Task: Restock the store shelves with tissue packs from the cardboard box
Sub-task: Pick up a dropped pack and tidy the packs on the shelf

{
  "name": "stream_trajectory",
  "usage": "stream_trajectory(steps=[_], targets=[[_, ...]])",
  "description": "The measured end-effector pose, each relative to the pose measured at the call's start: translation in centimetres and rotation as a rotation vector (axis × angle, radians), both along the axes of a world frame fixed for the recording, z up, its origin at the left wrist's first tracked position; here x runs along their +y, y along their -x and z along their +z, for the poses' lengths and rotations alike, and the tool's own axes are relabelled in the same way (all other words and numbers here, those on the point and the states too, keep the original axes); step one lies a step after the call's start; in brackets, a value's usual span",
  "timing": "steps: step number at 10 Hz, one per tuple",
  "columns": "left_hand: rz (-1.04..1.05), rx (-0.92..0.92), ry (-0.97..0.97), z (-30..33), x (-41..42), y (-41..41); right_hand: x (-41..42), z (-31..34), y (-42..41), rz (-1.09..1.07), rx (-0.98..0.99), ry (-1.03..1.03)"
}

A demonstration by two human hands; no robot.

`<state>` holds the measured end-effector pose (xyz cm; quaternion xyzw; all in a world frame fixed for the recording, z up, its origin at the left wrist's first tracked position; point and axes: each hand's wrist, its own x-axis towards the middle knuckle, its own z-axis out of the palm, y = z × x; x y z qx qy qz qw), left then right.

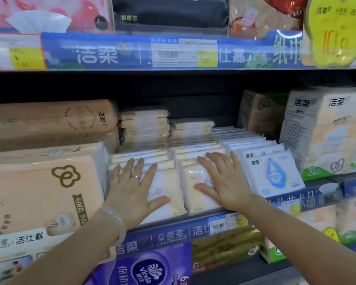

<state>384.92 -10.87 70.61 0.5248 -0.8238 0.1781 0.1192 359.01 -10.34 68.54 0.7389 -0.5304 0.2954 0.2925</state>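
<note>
So both hands are lying flat, fingers spread: left hand (134, 189) and right hand (224, 182) pressing glossy, crinkly cream-and-white tissue packs (195, 190) lying just behind the blue shelf edge (173, 236).

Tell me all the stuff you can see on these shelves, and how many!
cream tissue packs: two front rows plus stacks behind, cream and white, middle shelf centre
white packs with blue drop: one row, count unclear, right of cream packs
big peach pack: one, peach with gold flower logo, left
brown pack: one, lying above peach pack
white bundle: one, white and peach, far right
purple pack: one, lower shelf
yellow sale tag: one, top right
left hand: flat on left cream row, ring, pale bracelet
right hand: flat on right cream row
</note>
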Motion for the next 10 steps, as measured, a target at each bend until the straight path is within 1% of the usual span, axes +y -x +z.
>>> stream_trajectory(steps=[1, 2, 3, 4, 5, 6, 7, 8, 9, 10], targets=[[-0.008, 0.010, 0.094, -0.1, 0.3, 0.2, 0.8, -0.4, -0.2, -0.027, 0.004, -0.074], [0.010, -0.023, 0.178, 0.5, 1.1, 1.0, 1.7, 0.3, 0.0, -0.019, -0.001, -0.165], [-0.051, 0.035, 0.241, -0.2, 1.9, 2.9, 2.6, 2.1, 0.9, -0.022, -0.251, -0.193], [-0.108, 0.032, 0.252, -0.8, 2.3, 5.3, 3.0, 2.9, 3.1, -0.251, -0.400, -0.248], [-0.084, 0.030, 0.276, -2.2, 1.6, 6.8, 3.0, 1.2, 4.9, -0.361, -0.398, -0.406], [-0.056, 0.056, 0.357, -3.8, 0.4, 7.0, 2.9, -0.8, 5.2, -0.352, -0.381, -0.458], [-0.036, 0.062, 0.401, -4.3, -0.5, 7.1, 2.6, -1.2, 5.2, -0.349, -0.382, -0.438], [-0.018, 0.026, 0.405, -4.3, -0.7, 7.1, 2.9, -0.8, 5.4, -0.318, -0.402, -0.471], [-0.025, 0.066, 0.410, -4.0, 0.0, 7.0, 4.7, -0.1, 5.6, -0.212, -0.558, -0.433], [-0.100, 0.253, 0.446, -4.7, 2.6, 6.7, 8.6, -1.0, 6.1, -0.204, -0.622, -0.308]])
